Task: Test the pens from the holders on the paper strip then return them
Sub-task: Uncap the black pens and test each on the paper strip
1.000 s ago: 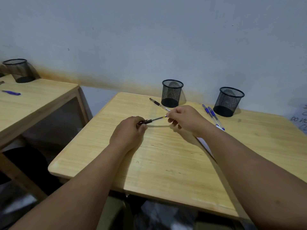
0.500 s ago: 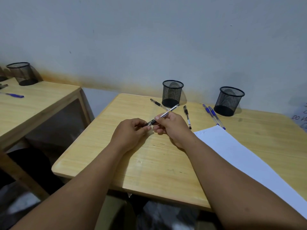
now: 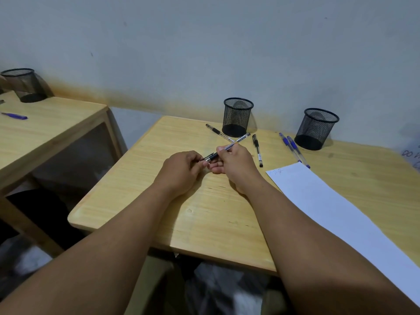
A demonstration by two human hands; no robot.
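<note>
My right hand (image 3: 236,164) grips a clear pen with a black grip (image 3: 236,142), its rear end pointing up toward the left black mesh holder (image 3: 237,117). My left hand (image 3: 181,171) pinches the pen's tip end, probably its cap, which the fingers hide. A white paper strip (image 3: 336,208) lies to the right with small scribbles at its far corner. Two black pens lie on the wooden table (image 3: 204,219): one black pen (image 3: 219,133) left of that holder, another black pen (image 3: 257,150) right of my hand. Two blue pens (image 3: 293,147) lie beside the right mesh holder (image 3: 317,128).
A second wooden table (image 3: 45,133) stands to the left with a third mesh holder (image 3: 22,85) and a blue pen (image 3: 14,115) on it. A gap separates the two tables. The wall runs close behind the holders. A sheet with writing (image 3: 411,155) shows at the right edge.
My right hand moved left off the paper strip and turned the pen so its tip end meets my left hand. The strip, covered a second ago, now shows.
</note>
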